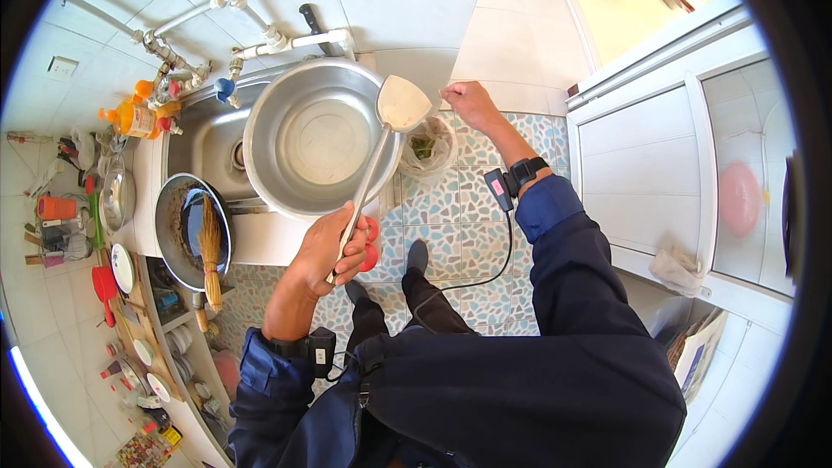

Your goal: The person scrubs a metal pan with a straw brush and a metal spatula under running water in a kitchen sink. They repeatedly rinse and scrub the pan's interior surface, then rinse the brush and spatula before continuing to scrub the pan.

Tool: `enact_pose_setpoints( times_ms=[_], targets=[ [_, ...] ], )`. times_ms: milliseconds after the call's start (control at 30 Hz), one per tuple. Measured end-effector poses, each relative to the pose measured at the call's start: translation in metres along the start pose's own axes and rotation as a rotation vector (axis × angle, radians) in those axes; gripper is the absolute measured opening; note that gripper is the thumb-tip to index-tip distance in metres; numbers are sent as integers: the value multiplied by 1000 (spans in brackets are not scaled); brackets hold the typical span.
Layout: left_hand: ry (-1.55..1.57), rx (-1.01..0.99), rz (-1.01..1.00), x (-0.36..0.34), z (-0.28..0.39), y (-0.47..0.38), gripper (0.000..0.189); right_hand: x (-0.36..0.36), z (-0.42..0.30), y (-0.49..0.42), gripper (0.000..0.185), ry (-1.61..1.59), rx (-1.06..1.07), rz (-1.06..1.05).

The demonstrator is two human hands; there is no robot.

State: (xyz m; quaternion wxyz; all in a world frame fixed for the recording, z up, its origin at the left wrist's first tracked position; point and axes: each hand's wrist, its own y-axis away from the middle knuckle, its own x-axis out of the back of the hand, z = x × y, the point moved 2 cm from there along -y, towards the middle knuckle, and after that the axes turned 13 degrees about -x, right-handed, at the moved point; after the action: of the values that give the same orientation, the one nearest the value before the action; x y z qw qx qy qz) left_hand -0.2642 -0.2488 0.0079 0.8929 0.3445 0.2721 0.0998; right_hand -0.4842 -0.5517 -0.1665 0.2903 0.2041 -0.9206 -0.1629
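My left hand [328, 250] is closed around the handle of a metal wok spatula [403, 104]. The broad blade points away from me, by the right rim of a large metal basin [325, 136]. My right hand [472, 104] is to the right of the blade, apart from it, with thumb and fingertips drawn together; whether something small is pinched there is unclear. Below the blade, a bin lined with a clear plastic bag [434, 159] stands on the floor with green scraps [421, 147] inside. The basin rests over the stainless steel sink [208, 136] and looks empty.
A wok [170, 208] with a straw brush [209, 240] across it sits left of the basin. Behind are taps with a blue handle [224, 88] and a knife [312, 21]. Round red things [369, 257] show beside my left hand. A white door [640, 149] stands right.
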Motion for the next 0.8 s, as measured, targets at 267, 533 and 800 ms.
enact_pose_setpoints(
  times_ms=[267, 533, 800],
  targets=[
    [51, -52, 34, 9, -2, 14, 41, -12, -27, -2, 19, 491, -3, 26],
    [78, -64, 83, 18, -3, 32, 43, -25, -14, -12, 25, 537, 70, 41],
    [103, -86, 58, 30, -8, 49, 42, -27, -13, -5, 29, 540, 83, 82]
  ],
)
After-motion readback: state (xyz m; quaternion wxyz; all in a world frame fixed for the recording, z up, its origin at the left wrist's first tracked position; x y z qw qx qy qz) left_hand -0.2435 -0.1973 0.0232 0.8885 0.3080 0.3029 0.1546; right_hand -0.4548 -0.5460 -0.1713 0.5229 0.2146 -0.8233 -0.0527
